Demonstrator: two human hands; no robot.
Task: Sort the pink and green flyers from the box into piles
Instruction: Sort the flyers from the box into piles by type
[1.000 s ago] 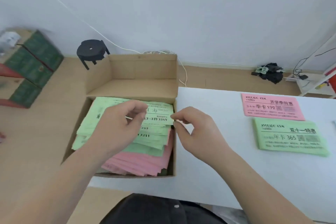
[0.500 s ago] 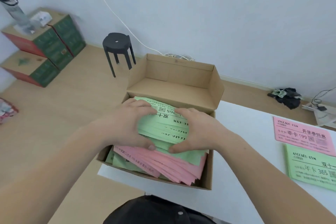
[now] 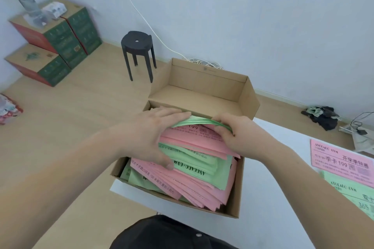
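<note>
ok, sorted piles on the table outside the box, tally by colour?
Pink pile: 1
Green pile: 1
Total: 2
Sheets per pile can't be counted from this view. The green bundle gripped by the left hand and right hand is over the box, so it is not counted.
</note>
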